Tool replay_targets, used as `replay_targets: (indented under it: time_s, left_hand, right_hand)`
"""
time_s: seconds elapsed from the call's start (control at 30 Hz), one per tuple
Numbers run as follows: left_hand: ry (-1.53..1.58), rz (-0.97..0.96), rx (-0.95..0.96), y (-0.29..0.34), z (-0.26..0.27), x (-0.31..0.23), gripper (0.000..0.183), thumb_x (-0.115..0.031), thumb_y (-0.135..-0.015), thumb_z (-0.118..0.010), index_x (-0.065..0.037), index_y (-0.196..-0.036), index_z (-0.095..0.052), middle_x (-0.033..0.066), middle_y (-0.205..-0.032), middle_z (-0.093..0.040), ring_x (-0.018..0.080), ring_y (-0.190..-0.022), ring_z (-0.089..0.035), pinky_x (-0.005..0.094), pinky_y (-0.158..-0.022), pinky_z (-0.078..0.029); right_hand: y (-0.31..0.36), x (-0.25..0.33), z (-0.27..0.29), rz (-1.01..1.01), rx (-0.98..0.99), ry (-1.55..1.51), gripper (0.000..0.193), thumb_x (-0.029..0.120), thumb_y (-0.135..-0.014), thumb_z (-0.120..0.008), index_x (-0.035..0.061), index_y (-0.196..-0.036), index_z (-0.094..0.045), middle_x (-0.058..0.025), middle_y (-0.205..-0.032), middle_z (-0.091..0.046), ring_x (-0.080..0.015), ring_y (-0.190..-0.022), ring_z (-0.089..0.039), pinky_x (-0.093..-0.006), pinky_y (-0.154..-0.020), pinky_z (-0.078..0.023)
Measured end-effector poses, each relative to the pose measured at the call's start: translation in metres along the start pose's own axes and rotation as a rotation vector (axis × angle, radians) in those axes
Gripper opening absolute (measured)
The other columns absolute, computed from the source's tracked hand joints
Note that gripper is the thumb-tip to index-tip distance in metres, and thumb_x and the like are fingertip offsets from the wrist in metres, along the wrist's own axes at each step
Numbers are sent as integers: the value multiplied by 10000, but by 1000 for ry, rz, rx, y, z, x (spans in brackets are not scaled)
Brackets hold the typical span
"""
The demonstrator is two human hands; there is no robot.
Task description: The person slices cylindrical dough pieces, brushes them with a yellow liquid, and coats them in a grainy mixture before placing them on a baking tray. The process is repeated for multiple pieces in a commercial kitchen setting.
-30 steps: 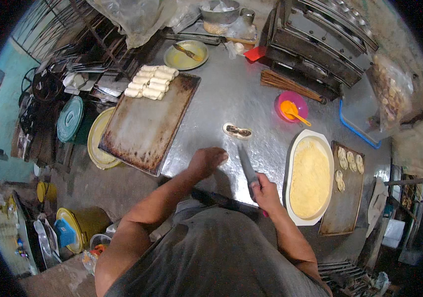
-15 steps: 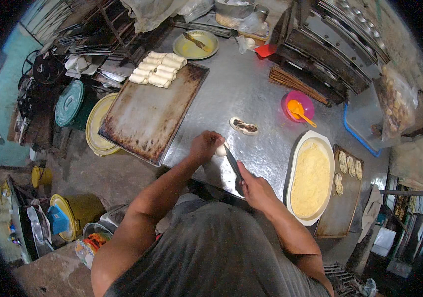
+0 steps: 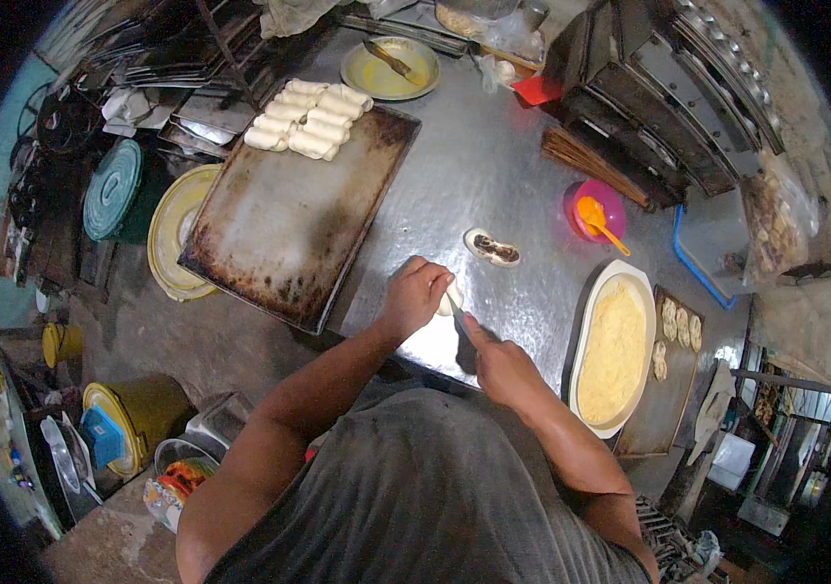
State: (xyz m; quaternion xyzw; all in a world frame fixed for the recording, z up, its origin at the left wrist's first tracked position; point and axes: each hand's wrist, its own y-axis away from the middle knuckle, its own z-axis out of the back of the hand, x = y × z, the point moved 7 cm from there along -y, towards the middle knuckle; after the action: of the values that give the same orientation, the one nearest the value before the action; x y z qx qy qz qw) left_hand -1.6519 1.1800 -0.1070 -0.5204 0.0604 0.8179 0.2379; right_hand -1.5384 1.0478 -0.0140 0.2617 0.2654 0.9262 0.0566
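Left hand (image 3: pixel 417 298) pinches the dough roll (image 3: pixel 446 302) on the near side of the metal table (image 3: pixel 415 209), right hand (image 3: pixel 503 370) grips the knife (image 3: pixel 458 320) against it; best cut straight, lightly, keeping fingers clear.

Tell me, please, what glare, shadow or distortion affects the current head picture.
Head view: white glare on the metal table near its front edge; head view: a dark patch, probably shadow or reflection, beside the right hand; head view: fisheye curvature toward the rim, with black corners; head view: fine detail of the knife too small to tell.
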Motion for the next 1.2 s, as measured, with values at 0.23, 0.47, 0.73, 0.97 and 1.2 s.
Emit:
replay_targets:
  time_s: [0.23, 0.47, 0.73, 0.97, 1.2]
  left_hand:
    - [-115, -23, -34, -6, -6, 6, 170, -234, -926, -702, -71, -940, -745, 140, -866, -665, 335, -807, -677, 438, -752, -543]
    - [-182, 77, -99, 13, 5, -1, 378, -281, -867, -764, -83, -1174, -667, 161, -1220, -610, 369, -1062, -630, 449, -875, -526]
    - [31, 425, 297, 1, -10, -16, 452, -285, -864, -806, -43, -1215, -655, 126, -1034, -699, 226, -950, -657, 370, -859, -537]
    - [496, 490, 503, 1, -52, -32, 422, -320, -971, -696, -43, -1286, -641, 53, -1107, -695, 164, -955, -623, 318, -855, -506]
    - [222, 252, 620, -17, -57, -34, 410, -330, -974, -693, 0, -1217, -688, 58, -969, -708, 164, -882, -627, 358, -821, -519]
  right_hand:
    - [-14, 3, -6, -10, 8, 15, 730, 41, -876, -552, 146, -1566, -340, -291, -1015, -682, -466, -919, -678, -541, -824, -532]
    - [45, -73, -19, 82, 3, -114, 779, 86, -927, -573, 178, -1611, -210, -258, -1155, -665, -454, -1005, -666, -527, -898, -524]
    - [-11, -109, -31, 46, -569, -700, 806, 179, -870, -794, 40, -1543, -373, -176, -1304, -661, -266, -1179, -647, -354, -1020, -494]
    - [-51, -109, -12, 120, -668, -1143, 582, 39, -865, -774, 7, -1374, -492, -87, -1135, -687, -148, -991, -655, -295, -855, -542]
    - [-56, -128, -9, -73, -768, -986, 466, 161, -862, -773, 10, -1260, -583, -148, -1108, -698, -230, -1022, -665, -364, -904, -518]
